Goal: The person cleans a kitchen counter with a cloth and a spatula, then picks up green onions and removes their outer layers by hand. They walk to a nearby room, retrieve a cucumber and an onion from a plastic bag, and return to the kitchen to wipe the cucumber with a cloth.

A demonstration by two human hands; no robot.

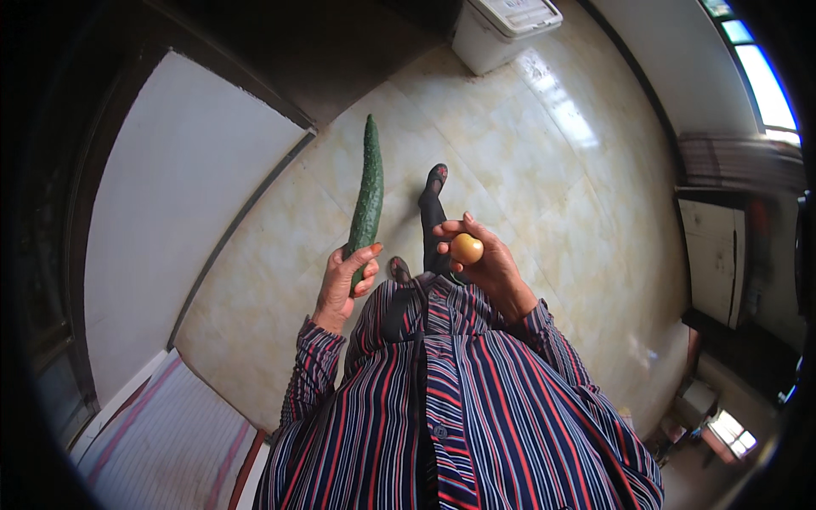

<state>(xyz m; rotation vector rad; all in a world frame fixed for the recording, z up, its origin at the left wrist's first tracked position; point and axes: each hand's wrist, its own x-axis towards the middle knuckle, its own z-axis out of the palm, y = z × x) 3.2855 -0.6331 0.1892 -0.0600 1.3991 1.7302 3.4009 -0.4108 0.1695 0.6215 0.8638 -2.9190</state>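
Note:
A long green cucumber [368, 197] with bumpy skin points up and away from me, nearly upright in the view. My left hand [347, 277] is wrapped around its lower end, thumb across the front. To the right, my right hand [488, 261] holds a small round yellow-orange fruit or tomato [466, 249] against its curled fingers, the palm turned partly up. The two hands are apart, in front of my striped shirt, above the floor. What part of the round thing rests on the palm is hidden.
Below lies a glossy tiled floor [395, 146], with my feet in dark shoes on it. A white lidded bin [488, 44] stands at the top. At left is a white panel [185, 210]; a striped cloth [172, 440] covers a surface at lower left. A pale cabinet [711, 255] stands at right.

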